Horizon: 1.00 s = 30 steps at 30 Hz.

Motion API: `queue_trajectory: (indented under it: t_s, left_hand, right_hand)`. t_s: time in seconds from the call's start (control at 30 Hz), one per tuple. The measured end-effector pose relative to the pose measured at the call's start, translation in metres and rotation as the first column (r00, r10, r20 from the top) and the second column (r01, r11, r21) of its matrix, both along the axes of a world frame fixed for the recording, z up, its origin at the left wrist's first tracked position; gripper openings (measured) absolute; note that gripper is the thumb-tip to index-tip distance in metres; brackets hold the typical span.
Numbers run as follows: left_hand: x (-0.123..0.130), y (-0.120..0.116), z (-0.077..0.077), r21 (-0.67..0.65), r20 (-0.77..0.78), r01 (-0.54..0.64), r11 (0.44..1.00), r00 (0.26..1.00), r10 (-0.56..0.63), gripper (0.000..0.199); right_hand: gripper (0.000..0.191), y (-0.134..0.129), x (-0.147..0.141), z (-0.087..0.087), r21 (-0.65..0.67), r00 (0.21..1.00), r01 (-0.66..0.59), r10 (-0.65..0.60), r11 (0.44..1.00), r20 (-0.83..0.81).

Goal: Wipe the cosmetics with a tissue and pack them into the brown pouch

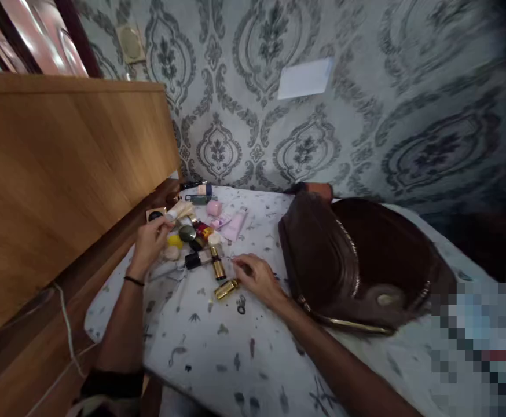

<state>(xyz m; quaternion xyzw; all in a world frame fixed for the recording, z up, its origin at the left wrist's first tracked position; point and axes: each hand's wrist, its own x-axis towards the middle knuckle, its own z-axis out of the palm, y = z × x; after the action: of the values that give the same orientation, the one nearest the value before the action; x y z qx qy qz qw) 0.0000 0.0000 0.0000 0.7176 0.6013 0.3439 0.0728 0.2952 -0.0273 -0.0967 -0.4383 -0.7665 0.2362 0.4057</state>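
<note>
My left hand [149, 243] is over the left side of a cosmetics pile, its fingertips pinched together beside a white-capped item [172, 215]. Whatever is between those fingers is too small to make out. Right of the pile, my right hand [259, 279] is curved, with a gap between thumb and fingers. Its thumb is close to the end of a gold lipstick tube [226, 289] lying on the cloth. A second gold-and-black tube [217, 265] lies above it, beside a black-capped bottle [197, 259]. A yellow item [175, 241] and a round dark compact [187, 233] sit nearer my left hand.
A large brown handbag [322, 266] lies on the right of the patterned tablecloth [218, 359]. Behind it is an orange-brown item [320, 190]. A pink tube [235, 225] and pink jar [213, 208] lie at the back. A wooden cabinet [70, 174] borders the left.
</note>
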Motion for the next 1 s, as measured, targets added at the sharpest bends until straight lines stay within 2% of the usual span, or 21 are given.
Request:
queue_trajectory:
  t_s: [0.1, 0.17, 0.23, 0.33, 0.4, 0.47, 0.53, 0.6, 0.67, 0.73, 0.77, 0.9, 1.0]
  left_hand:
    - [-0.024, -0.018, 0.010, -0.261, -0.073, 0.145, 0.954, 0.983, -0.170, 0.037]
    - [-0.032, -0.029, 0.007, -0.401, -0.146, 0.148, 0.904, 0.964, -0.223, 0.036]
    - [-0.036, -0.038, -0.003, -0.457, -0.240, 0.085, 0.885, 0.947, -0.215, 0.033]
    - [-0.038, -0.046, -0.022, -0.405, -0.343, 0.025, 0.914, 0.922, -0.177, 0.025]
    - [-0.041, -0.049, -0.025, -0.343, -0.328, 0.053, 0.938, 0.929, -0.173, 0.023]
    - [-0.042, -0.051, -0.018, -0.262, -0.252, 0.093, 0.961, 0.954, -0.161, 0.023]
    - [-0.038, -0.053, -0.003, -0.151, -0.139, 0.104, 0.983, 0.982, -0.125, 0.021]
    - [-0.025, -0.055, 0.011, -0.048, 0.013, 0.094, 0.994, 0.996, -0.093, 0.018]
    - [-0.003, -0.055, 0.019, 0.003, 0.188, 0.108, 0.994, 0.976, -0.107, 0.017]
    - [0.026, -0.052, 0.017, 0.023, 0.320, 0.121, 0.992, 0.939, -0.122, 0.017]
    - [0.042, -0.050, 0.013, 0.035, 0.336, 0.133, 0.991, 0.932, -0.137, 0.015]
    - [0.098, -0.044, -0.012, 0.054, 0.248, 0.209, 0.976, 0.944, -0.216, 0.013]
    - [0.117, -0.045, -0.029, 0.069, 0.193, 0.214, 0.974, 0.955, -0.224, 0.014]
  right_hand:
    - [0.019, -0.002, 0.001, 0.001, -0.008, 1.000, -0.006, 0.006, 1.000, 0.004]
    - [0.018, -0.003, 0.001, 0.002, -0.015, 1.000, -0.009, 0.009, 1.000, 0.006]
    - [0.017, -0.003, 0.001, 0.003, -0.022, 1.000, -0.009, 0.009, 1.000, 0.006]
    - [0.017, -0.004, 0.001, 0.005, -0.026, 1.000, -0.006, 0.006, 1.000, 0.008]
    - [0.017, -0.004, 0.001, 0.006, -0.027, 1.000, -0.008, 0.009, 1.000, 0.016]
    - [0.017, -0.005, 0.001, 0.007, -0.020, 1.000, -0.009, 0.010, 1.000, 0.027]
    - [0.021, -0.007, 0.002, 0.009, 0.021, 0.998, -0.046, 0.045, 0.999, 0.049]
    - [0.031, -0.010, 0.002, 0.013, 0.101, 0.985, -0.140, 0.129, 0.985, 0.115]
    - [0.040, -0.013, 0.001, 0.017, 0.171, 0.946, -0.265, 0.221, 0.949, 0.237]
    - [0.039, -0.017, -0.001, 0.021, 0.194, 0.898, -0.337, 0.252, 0.921, 0.360]
    - [0.037, -0.018, -0.002, 0.022, 0.196, 0.881, -0.344, 0.244, 0.918, 0.406]
    - [0.036, -0.020, -0.007, 0.021, 0.247, 0.868, -0.240, 0.093, 0.939, 0.488]
    - [0.034, -0.019, -0.009, 0.015, 0.299, 0.879, -0.098, -0.058, 0.949, 0.472]
